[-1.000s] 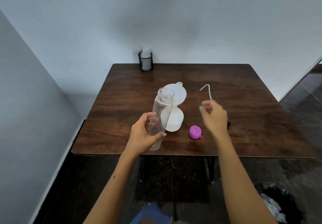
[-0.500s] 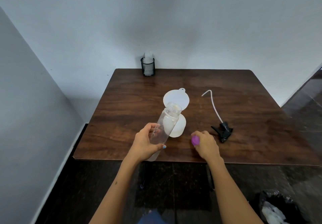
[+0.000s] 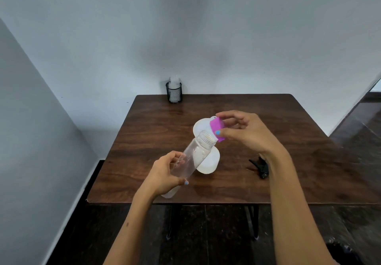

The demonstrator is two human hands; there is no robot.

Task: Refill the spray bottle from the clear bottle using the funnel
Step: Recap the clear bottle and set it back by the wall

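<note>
Change: since half a second ago the purple cap is being lifted off the table and brought up beside the mouth of the clear bottle; the bottle is being held in much the same tilt as before.
Right hand: right hand is being used to pinch the cap between thumb and fingertips, the remaining fingers being spread loosely.
Left hand: left hand is being kept wrapped round the lower body of the clear bottle.
Clear bottle: cylindrical, transparent, threaded neck, uncapped; being held aslant, mouth pointing up and away. Contents cannot be told.
Cap: opaque purple, round, being held just beside the bottle mouth, not yet seated.
Funnel: white funnel, broad round rim with a small tab, being seen seated in the spray bottle behind the clear bottle.
Spray bottle: translucent white, rounded body, standing on the table; fill level not discernible.
Spray head: black trigger spray head lying on the table, partly hidden by the right forearm.
Table: dark wood grain, slightly glossy.
Mesh cup: black mesh cup at the far edge, white item inside.
</note>
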